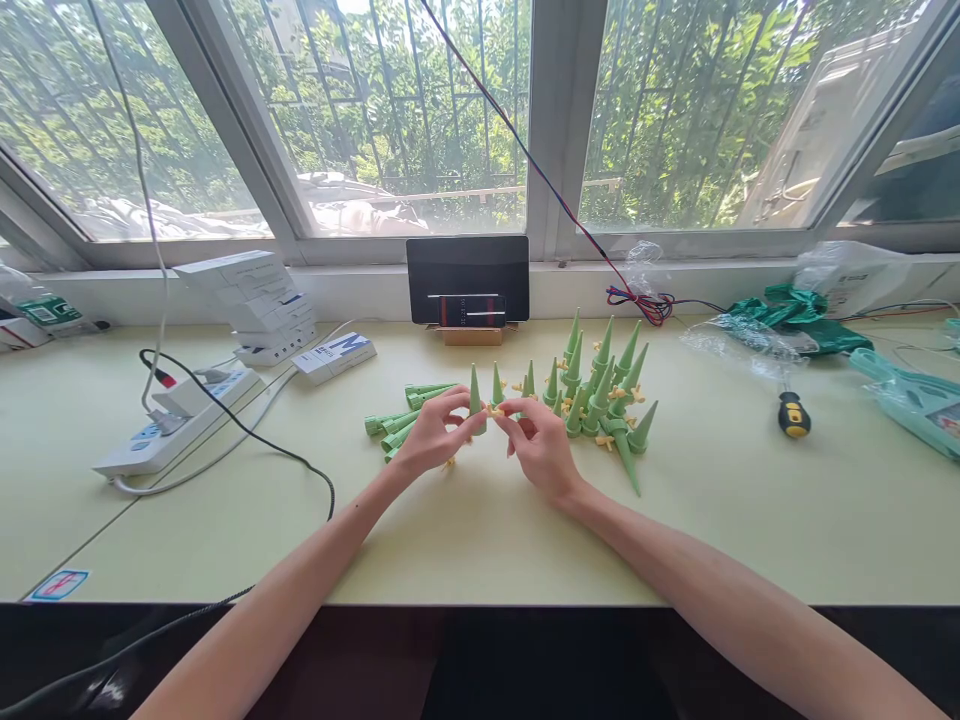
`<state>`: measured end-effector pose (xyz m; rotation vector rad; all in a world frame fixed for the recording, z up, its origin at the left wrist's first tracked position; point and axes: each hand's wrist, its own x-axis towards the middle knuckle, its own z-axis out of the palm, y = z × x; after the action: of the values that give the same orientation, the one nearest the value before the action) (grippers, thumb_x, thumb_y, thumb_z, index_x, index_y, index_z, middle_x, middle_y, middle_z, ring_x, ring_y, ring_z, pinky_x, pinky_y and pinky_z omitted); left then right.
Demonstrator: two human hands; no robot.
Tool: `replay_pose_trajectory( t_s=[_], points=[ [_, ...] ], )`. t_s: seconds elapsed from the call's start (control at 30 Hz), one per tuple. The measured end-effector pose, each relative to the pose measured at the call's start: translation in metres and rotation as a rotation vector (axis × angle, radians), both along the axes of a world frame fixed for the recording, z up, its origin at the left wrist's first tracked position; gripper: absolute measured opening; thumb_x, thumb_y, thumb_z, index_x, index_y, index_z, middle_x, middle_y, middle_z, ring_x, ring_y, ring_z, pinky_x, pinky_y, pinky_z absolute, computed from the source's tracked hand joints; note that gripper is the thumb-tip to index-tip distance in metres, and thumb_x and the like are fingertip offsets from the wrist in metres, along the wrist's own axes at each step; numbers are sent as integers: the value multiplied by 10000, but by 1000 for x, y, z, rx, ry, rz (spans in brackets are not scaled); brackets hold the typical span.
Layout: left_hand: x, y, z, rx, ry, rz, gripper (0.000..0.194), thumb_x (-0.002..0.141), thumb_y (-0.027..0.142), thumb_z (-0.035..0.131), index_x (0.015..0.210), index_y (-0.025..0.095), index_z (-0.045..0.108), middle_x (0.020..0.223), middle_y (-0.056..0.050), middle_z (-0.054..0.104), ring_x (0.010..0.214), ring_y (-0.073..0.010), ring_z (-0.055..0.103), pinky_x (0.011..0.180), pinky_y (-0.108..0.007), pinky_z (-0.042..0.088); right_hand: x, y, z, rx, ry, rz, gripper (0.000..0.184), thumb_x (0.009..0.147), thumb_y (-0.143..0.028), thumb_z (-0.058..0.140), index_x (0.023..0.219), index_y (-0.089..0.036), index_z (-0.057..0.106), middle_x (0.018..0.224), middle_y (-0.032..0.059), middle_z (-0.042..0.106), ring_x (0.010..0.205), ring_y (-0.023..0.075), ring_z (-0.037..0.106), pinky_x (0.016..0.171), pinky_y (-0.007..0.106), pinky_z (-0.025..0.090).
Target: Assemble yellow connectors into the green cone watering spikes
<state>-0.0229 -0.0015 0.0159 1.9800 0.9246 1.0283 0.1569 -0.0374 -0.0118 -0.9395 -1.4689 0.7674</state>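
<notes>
My left hand is closed on a green plastic watering spike, its point upward, a little above the table. Between the fingertips of my right hand is a small yellow valve, at the side of that spike. Whether the valve sits inside the spike, I cannot make out. Right of my hands stands a cluster of green spikes, several with yellow valves on them; one spike lies on its side. Several more green spikes lie to the left, partly behind my left hand.
A phone on a wooden stand leans before a dark tablet. On the left are a power strip, cables and stacked white boxes. A screwdriver, green plastic bags and a teal tray lie at the right.
</notes>
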Motion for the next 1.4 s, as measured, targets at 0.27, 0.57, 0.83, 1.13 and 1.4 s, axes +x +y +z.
replay_pose_trajectory(
  t_s=[0.27,0.57,0.83,1.13,1.4],
  points=[
    [0,0,2,29,13,-5,223,869,392,661,881,175,710,920,-66,589,822,-174,610,605,-261,584,-1,0,-1,-7,-1,11,217,922,-395,574,954,-189,636,936,40,662,485,95,560,483,262,471],
    [0,0,1,7,14,-11,201,866,374,667,914,184,714,933,-54,581,814,-169,617,614,-271,595,-1,0,1,-32,-7,28,188,928,-369,559,935,-188,611,931,30,655,474,89,554,482,257,446],
    [0,-1,2,11,18,-5,235,862,400,666,905,175,716,928,-62,591,840,-183,627,648,-288,610,-2,-1,3,-36,-44,26,203,937,-386,536,895,-191,578,895,19,634,484,89,535,481,253,436],
    [0,-1,2,-25,23,-1,239,856,408,670,900,176,707,945,-62,588,821,-178,631,624,-282,614,-2,-1,2,-27,-65,18,230,945,-416,519,898,-196,566,899,29,624,500,91,539,473,244,443],
    [-1,0,1,-63,2,9,256,854,419,672,862,165,699,934,-64,586,807,-172,619,605,-275,596,-1,-1,1,-14,-21,30,230,938,-423,522,930,-204,590,995,42,630,459,79,546,441,249,447]
  ],
)
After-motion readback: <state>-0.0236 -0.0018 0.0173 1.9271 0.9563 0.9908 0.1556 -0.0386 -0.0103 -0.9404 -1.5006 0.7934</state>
